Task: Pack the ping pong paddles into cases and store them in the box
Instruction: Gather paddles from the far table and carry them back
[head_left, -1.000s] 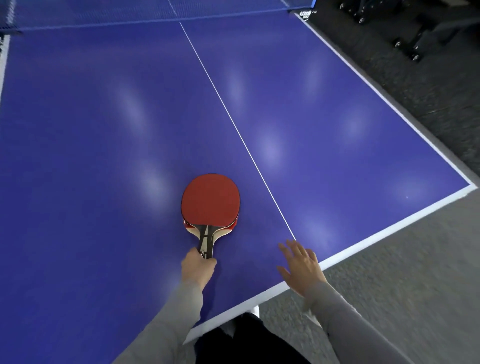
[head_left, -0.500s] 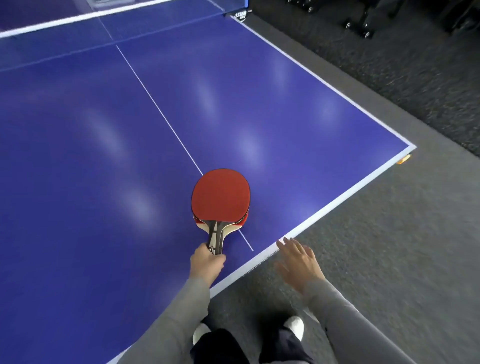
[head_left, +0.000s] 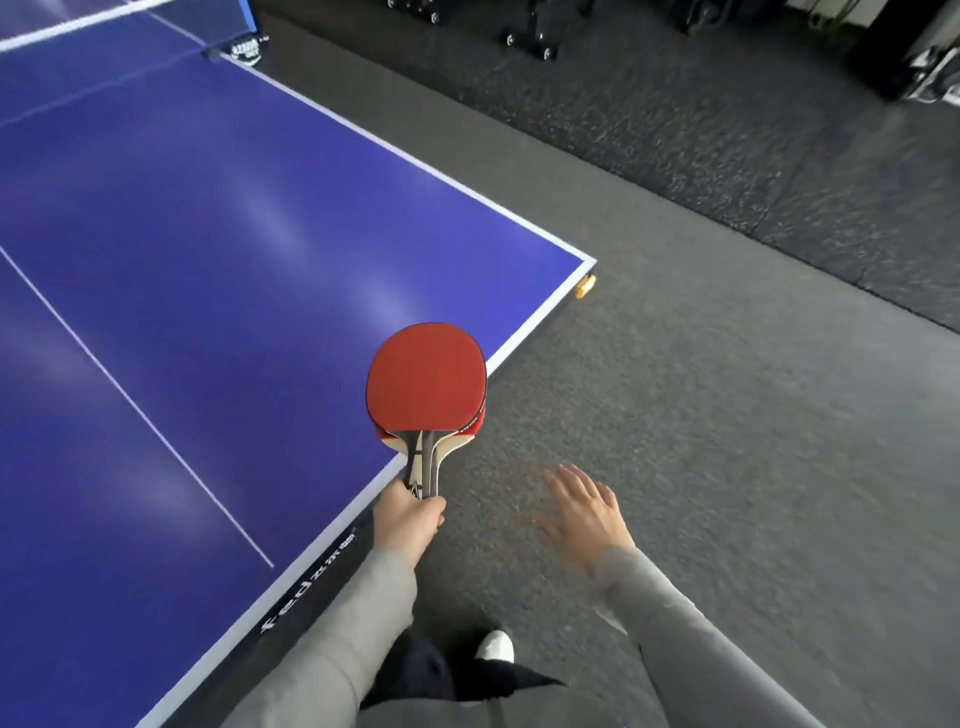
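My left hand (head_left: 410, 514) grips the wooden handle of a red ping pong paddle (head_left: 426, 379). A second paddle seems to lie stacked under it, since a red edge and another handle show beneath. The blade points away from me and hangs over the near right edge of the blue table (head_left: 208, 249). My right hand (head_left: 582, 512) hovers over the grey floor to the right of the paddle, fingers spread and holding nothing. No case and no box are in view.
The table's white-lined corner (head_left: 589, 262) lies ahead, with a small orange object (head_left: 586, 287) just below it. The net post (head_left: 244, 49) stands at the far left. Wheeled black equipment (head_left: 530, 36) sits on dark matting at the back. My white shoe (head_left: 496, 647) is below.
The view has swung to the right, away from the table's middle. The paddle in my left hand moved from over the table surface to its edge. My right hand left the table edge and is over the floor.
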